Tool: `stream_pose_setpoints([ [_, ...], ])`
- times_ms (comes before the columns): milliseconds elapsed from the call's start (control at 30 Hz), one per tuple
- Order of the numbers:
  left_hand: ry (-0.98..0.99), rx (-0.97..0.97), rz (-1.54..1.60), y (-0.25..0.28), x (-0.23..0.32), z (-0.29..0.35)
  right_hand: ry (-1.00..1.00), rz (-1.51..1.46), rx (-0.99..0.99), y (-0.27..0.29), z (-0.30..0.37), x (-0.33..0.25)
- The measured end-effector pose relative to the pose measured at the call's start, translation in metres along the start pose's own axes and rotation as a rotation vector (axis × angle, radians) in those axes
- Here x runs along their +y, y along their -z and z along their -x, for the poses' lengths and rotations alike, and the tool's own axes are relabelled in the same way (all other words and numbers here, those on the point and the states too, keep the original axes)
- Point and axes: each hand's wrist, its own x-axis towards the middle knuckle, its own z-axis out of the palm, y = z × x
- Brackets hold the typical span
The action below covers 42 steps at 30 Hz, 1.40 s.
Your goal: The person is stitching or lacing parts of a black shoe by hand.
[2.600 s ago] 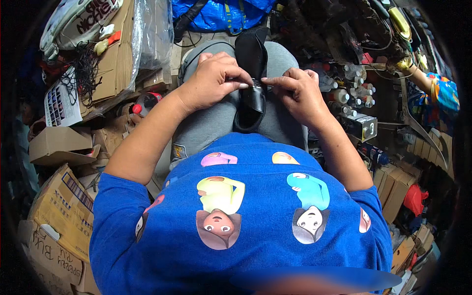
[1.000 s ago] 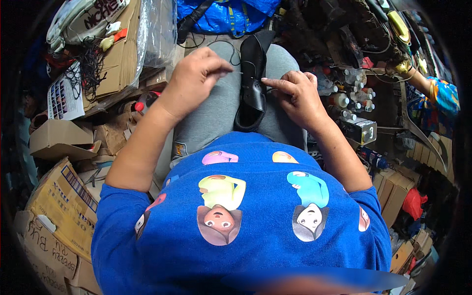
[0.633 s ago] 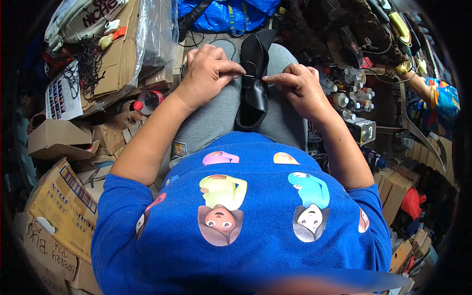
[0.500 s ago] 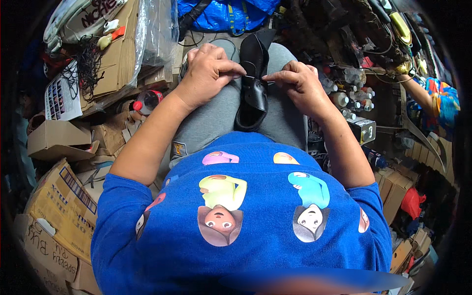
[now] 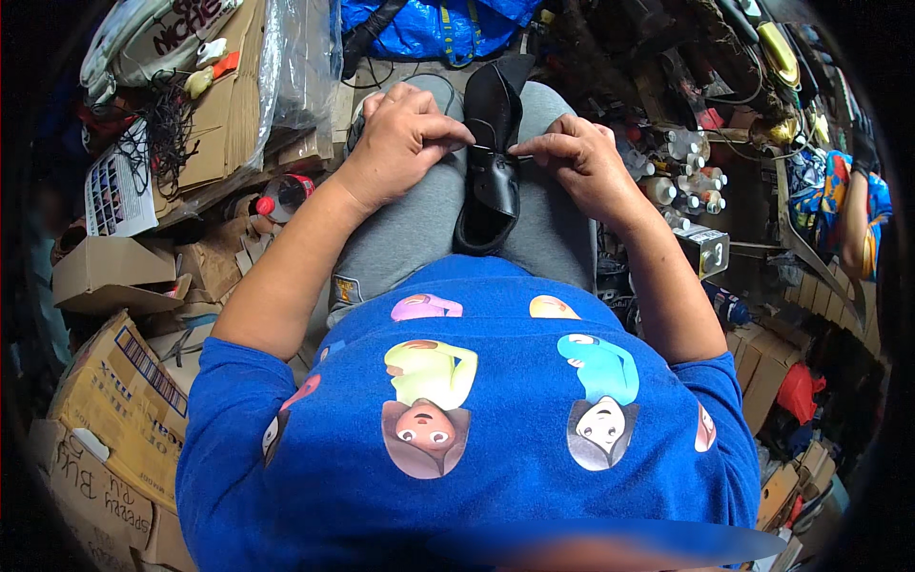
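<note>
Across my lap, between my grey-trousered knees, rests a black leather shoe upper (image 5: 493,186), its rounded opening toward me and a flared flap at the far end. My left hand (image 5: 405,133) is closed in a pinch at the shoe upper's left edge. Opposite it, my right hand (image 5: 575,157) pinches close to the right edge, thumb and forefinger together. A short pale thread (image 5: 484,149) shows between the fingertips, over the leather. Near the left fingertips a thin dark strand curves up in a loop. What exactly sits inside the right pinch is too small to make out.
At the left are flattened cardboard (image 5: 224,114), an open carton (image 5: 114,272) and a red-capped bottle (image 5: 281,197). Several small bottles (image 5: 691,172) crowd the right, beside a small box (image 5: 707,252). A blue bag (image 5: 457,33) lies ahead. Another person's arm (image 5: 855,210) shows far right.
Both my hands stay almost still at the shoe upper. At the far right, the other person's arm has swung up and away from the pile of things.
</note>
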Motion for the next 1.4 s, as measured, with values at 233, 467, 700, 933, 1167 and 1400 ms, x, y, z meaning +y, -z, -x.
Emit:
stream_pose_setpoints([
  [233,-0.020,-0.001,-0.020,0.000,0.002,-0.001,-0.029,0.000,-0.011,0.001,0.000,-0.003],
  [467,-0.013,-0.026,-0.008,-0.002,0.004,-0.003,0.004,0.018,0.019,0.000,0.001,0.000],
  [700,-0.047,-0.023,-0.026,-0.002,0.006,-0.003,-0.013,-0.010,-0.012,0.001,-0.001,0.001],
  [933,-0.068,0.000,-0.021,-0.002,0.004,-0.004,-0.008,-0.018,-0.012,0.002,-0.001,0.002],
  [1167,-0.088,-0.008,-0.028,-0.002,0.004,-0.004,-0.033,-0.043,-0.029,0.003,-0.002,0.002],
  [1400,0.016,-0.008,0.000,0.002,0.011,0.000,0.022,0.108,0.009,0.000,0.008,-0.008],
])
